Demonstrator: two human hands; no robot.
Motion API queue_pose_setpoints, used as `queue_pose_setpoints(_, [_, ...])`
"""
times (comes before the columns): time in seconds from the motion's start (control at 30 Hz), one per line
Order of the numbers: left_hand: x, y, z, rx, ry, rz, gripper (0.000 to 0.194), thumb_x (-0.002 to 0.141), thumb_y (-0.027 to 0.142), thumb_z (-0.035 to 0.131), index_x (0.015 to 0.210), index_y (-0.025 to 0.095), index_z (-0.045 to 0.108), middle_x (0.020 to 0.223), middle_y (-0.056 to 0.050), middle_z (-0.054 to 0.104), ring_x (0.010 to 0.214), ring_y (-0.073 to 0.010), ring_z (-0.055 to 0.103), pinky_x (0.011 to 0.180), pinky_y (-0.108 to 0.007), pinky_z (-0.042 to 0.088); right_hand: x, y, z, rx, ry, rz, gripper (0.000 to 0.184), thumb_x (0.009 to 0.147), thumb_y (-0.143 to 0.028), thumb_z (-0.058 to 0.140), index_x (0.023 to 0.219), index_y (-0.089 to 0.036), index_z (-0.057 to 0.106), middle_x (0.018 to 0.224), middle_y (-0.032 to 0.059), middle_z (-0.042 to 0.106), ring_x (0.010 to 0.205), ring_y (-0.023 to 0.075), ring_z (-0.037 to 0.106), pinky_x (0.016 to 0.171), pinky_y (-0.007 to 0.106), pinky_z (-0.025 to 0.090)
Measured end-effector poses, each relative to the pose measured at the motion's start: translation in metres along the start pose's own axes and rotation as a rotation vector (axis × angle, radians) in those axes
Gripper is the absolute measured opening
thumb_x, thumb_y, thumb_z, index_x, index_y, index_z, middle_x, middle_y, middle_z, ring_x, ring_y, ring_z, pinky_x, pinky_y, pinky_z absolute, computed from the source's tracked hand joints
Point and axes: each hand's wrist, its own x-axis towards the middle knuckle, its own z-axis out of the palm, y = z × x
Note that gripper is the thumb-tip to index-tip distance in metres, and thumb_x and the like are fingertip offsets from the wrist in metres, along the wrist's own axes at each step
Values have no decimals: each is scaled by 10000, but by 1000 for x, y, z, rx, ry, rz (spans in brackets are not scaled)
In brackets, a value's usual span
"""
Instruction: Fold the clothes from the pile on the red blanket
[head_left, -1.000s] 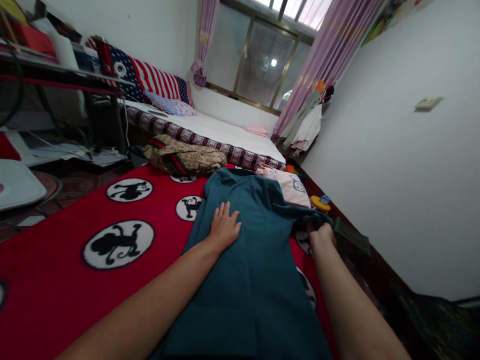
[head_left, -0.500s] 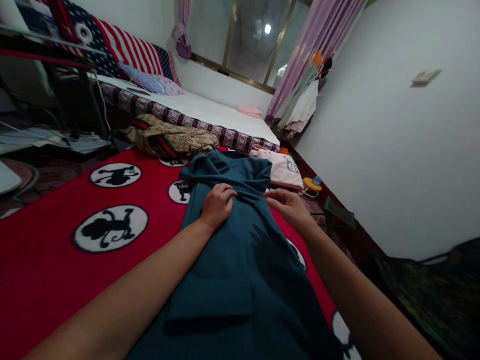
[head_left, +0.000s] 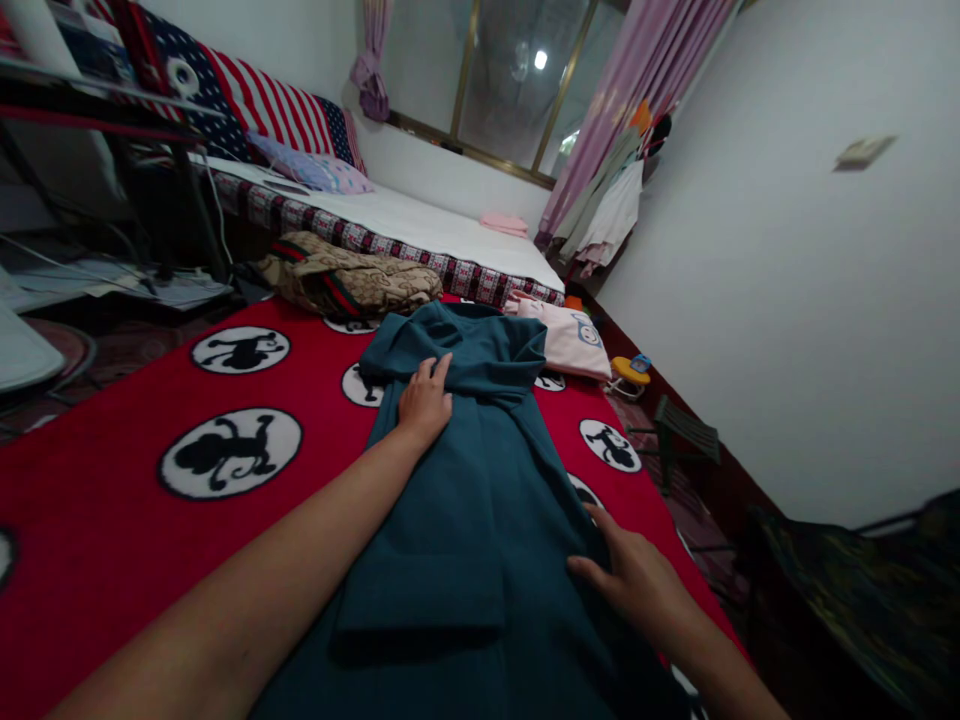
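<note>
A dark teal garment point(head_left: 480, 470) lies lengthwise before me, with short folds bunched at its far end and one sleeve laid down along its middle. Resting on the cloth just below those folds is my left hand point(head_left: 426, 402), fingers spread and nothing gripped. Farther down, my right hand point(head_left: 626, 570) is over the garment's right edge, thumb and fingers apart. Whether its fingertips touch the cloth I cannot tell. Under the garment spreads a red blanket point(head_left: 112, 520) with black monkey figures in white circles.
Beyond the garment lie a brown patterned bundle point(head_left: 352, 278) and a folded pale pink garment point(head_left: 574, 340). A white-topped bed point(head_left: 420, 215) stands under the window. To the right are a small folding stool point(head_left: 686, 428) and a dark camouflage-patterned chair point(head_left: 862, 600); a desk point(head_left: 97, 110) stands left.
My right hand has come back toward me along the garment's right edge, its fingers spreading. My left hand has shifted slightly and its fingers have straightened. The far folds look flatter.
</note>
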Motion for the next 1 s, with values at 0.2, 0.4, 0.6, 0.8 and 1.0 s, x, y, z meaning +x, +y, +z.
queue_pose_setpoints(0.2, [17, -9, -5, 51, -106, -3, 395, 857, 285, 577, 1248, 249, 616, 1167, -85, 640, 1018, -260, 641, 872, -357, 520, -18, 7, 21, 131, 15, -32, 722, 821, -381, 525, 1459, -85, 357, 1190, 200, 652, 1145, 349, 593, 954, 477, 451])
queue_pose_setpoints(0.4, [68, -14, -23, -188, -2, -14, 248, 814, 244, 582, 1000, 206, 741, 948, -42, 742, 942, -221, 666, 884, -296, 497, -21, 3, 3, 591, 74, -185, 574, 864, -418, 515, 1368, -142, 505, 1352, 135, 563, 1246, 255, 533, 1047, 383, 417])
queue_pose_setpoints(0.6, [118, 7, -72, -273, 195, 107, 257, 802, 205, 556, 980, 151, 733, 943, -46, 726, 957, -209, 636, 937, -301, 457, -26, -23, -14, 802, 22, -211, 570, 865, -449, 574, 1377, -206, 505, 1369, 105, 553, 1240, 259, 534, 995, 382, 472])
queue_pose_setpoints(0.8, [132, -11, -100, -146, 184, 161, 289, 819, 222, 533, 1037, 150, 709, 1035, -51, 699, 1010, -205, 598, 974, -298, 420, -42, -48, -24, 799, -253, -305, 699, 848, -445, 624, 1470, -273, 355, 1331, 96, 580, 1186, 239, 572, 983, 360, 477])
queue_pose_setpoints(1.0, [104, -53, -87, 82, 121, -14, 373, 754, 120, 525, 1077, 186, 699, 1187, -95, 591, 1061, -276, 564, 966, -385, 441, -33, -69, -40, 792, -645, -514, 437, 814, -431, 671, 1221, -273, 650, 1143, 70, 695, 1017, 225, 666, 821, 285, 544])
